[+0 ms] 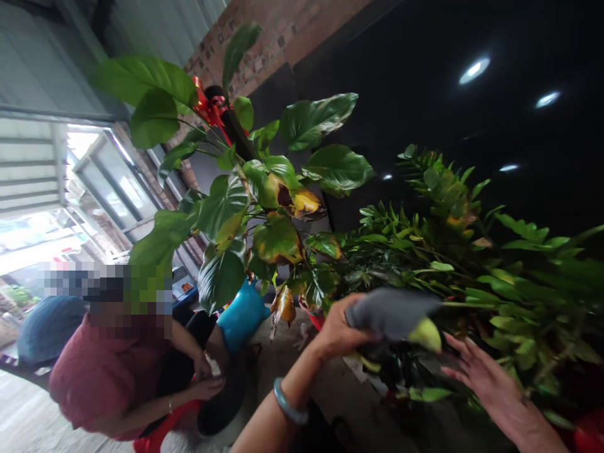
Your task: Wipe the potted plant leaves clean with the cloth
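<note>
Grey and blurred, a cloth-like piece is sitting in the left hand, whose fingers are clamping its near end, beside the low leafy plants. A yellow-green leaf is showing at its other end, between the two hands. The right hand is standing open just beside it, fingers spread apart; whether a fingertip is touching the leaf, I cannot tell. A pale bangle is circling the left wrist. Beyond, a tall broad-leaved plant is bearing yellow and brown patches and a red ribbon. Leftward, a person in a dusky red shirt is holding both hands close together.
</note>
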The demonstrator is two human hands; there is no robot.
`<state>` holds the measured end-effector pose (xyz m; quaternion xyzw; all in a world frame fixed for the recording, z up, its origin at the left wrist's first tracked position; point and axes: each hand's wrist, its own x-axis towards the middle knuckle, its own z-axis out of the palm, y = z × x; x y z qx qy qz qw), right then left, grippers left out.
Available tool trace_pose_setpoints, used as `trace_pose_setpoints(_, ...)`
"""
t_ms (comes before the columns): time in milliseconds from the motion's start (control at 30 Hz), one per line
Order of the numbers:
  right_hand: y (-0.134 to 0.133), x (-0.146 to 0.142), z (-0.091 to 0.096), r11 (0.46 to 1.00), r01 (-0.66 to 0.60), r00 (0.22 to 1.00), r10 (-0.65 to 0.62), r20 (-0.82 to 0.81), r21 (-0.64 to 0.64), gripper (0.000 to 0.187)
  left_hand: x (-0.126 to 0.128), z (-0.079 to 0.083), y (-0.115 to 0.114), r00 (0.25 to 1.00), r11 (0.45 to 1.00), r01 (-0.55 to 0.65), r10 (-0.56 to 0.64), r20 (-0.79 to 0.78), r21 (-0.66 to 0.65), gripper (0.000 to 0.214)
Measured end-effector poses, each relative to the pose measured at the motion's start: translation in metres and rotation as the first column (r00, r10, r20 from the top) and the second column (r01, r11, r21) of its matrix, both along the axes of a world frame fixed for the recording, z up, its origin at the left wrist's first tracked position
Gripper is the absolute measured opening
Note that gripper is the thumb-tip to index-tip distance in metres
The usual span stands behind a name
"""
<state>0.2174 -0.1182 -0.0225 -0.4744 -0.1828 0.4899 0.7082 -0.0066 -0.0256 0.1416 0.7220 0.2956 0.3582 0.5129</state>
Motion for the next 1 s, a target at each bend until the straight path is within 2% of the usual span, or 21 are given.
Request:
trace_pose_setpoints(67, 0.003, 0.004, 0.001, 0.998, -0.058, 0.997, 0.058, -0.049, -0.007, 0.044, 0.014, 0.020, 0.008, 0.967, 0.989, -0.146, 0.137, 0.215, 0.026, 0.052)
trace_pose_setpoints(133, 0.004, 0.004, 0.004, 0.993, -0.119, 0.988, 0.119, -0.095, 0.001, 0.044, 0.026, 0.018, 0.015, 0.931, 0.974, -0.223, 0.204, 0.302, 0.029, 0.051)
trace_pose_setpoints(167, 0.003, 0.002, 0.006, 0.993, -0.118, 0.987, 0.119, -0.108, 0.015, 0.042, 0.028, 0.008, 0.016, 0.944, 0.974, -0.220, 0.200, 0.262, 0.048, 0.049)
trace_pose_setpoints(233, 0.001, -0.003, 0.009, 0.998, -0.057, 0.992, 0.058, -0.114, 0.010, 0.038, 0.024, -0.019, 0.015, 0.990, 0.982, -0.140, 0.139, 0.021, 0.124, 0.041)
trace_pose_setpoints(300, -0.002, -0.007, 0.010, 1.000, 0.008, 0.996, -0.007, -0.083, 0.002, 0.036, 0.010, -0.039, 0.010, 0.959, 0.987, 0.001, 0.045, -0.281, 0.160, 0.032)
trace_pose_setpoints(333, -0.003, -0.007, 0.010, 1.000, 0.024, 0.998, -0.024, -0.060, 0.006, 0.036, 0.003, -0.041, 0.008, 0.935, 0.987, 0.056, 0.000, -0.355, 0.149, 0.031)
trace_pose_setpoints(367, -0.004, -0.006, 0.009, 1.000, 0.013, 0.999, -0.012, -0.042, 0.017, 0.037, -0.003, -0.038, 0.007, 0.933, 0.987, 0.088, -0.035, -0.359, 0.131, 0.032)
trace_pose_setpoints(433, -0.003, 0.000, 0.007, 0.997, -0.068, 0.997, 0.069, -0.029, 0.023, 0.040, -0.008, -0.017, 0.009, 0.978, 0.991, 0.071, -0.047, -0.201, 0.114, 0.039)
trace_pose_setpoints(533, 0.002, 0.009, 0.003, 0.985, -0.174, 0.983, 0.174, -0.055, 0.007, 0.045, 0.002, 0.018, 0.023, 0.989, 0.988, -0.099, 0.084, 0.121, 0.121, 0.049)
trace_pose_setpoints(600, 0.005, 0.010, 0.003, 0.982, -0.190, 0.980, 0.190, -0.052, 0.010, 0.047, 0.008, 0.020, 0.032, 0.966, 0.972, -0.193, 0.166, 0.198, 0.131, 0.049)
trace_pose_setpoints(633, 0.005, 0.009, 0.003, 0.983, -0.183, 0.982, 0.183, -0.046, 0.015, 0.047, 0.009, 0.013, 0.034, 0.968, 0.968, -0.206, 0.180, 0.176, 0.146, 0.048)
trace_pose_setpoints(700, 0.003, 0.005, 0.006, 0.987, -0.162, 0.986, 0.162, -0.040, 0.006, 0.045, 0.002, -0.014, 0.030, 0.988, 0.968, -0.151, 0.151, 0.014, 0.202, 0.043)
trace_pose_setpoints(767, 0.001, 0.001, 0.009, 0.994, -0.106, 0.994, 0.105, -0.039, -0.023, 0.045, -0.011, -0.043, 0.018, 0.968, 0.971, 0.019, 0.042, -0.247, 0.240, 0.035)
trace_pose_setpoints(833, -0.002, -0.002, 0.012, 0.995, -0.086, 0.996, 0.084, -0.023, -0.054, 0.047, -0.025, -0.055, 0.004, 0.918, 0.952, 0.197, -0.094, -0.385, 0.235, 0.030)
trace_pose_setpoints(900, -0.003, -0.002, 0.016, 0.993, -0.089, 0.996, 0.089, -0.008, -0.079, 0.048, -0.032, -0.044, -0.004, 0.921, 0.934, 0.256, -0.158, -0.355, 0.248, 0.033)
trace_pose_setpoints(933, -0.002, -0.002, 0.018, 0.992, -0.094, 0.996, 0.093, -0.009, -0.090, 0.048, -0.032, -0.031, -0.003, 0.948, 0.938, 0.223, -0.144, -0.285, 0.266, 0.038)
trace_pose_setpoints(1000, -0.001, -0.003, 0.022, 0.992, -0.074, 0.997, 0.073, -0.012, -0.107, 0.047, -0.029, -0.002, 0.005, 0.998, 0.958, 0.027, -0.007, -0.069, 0.284, 0.046)
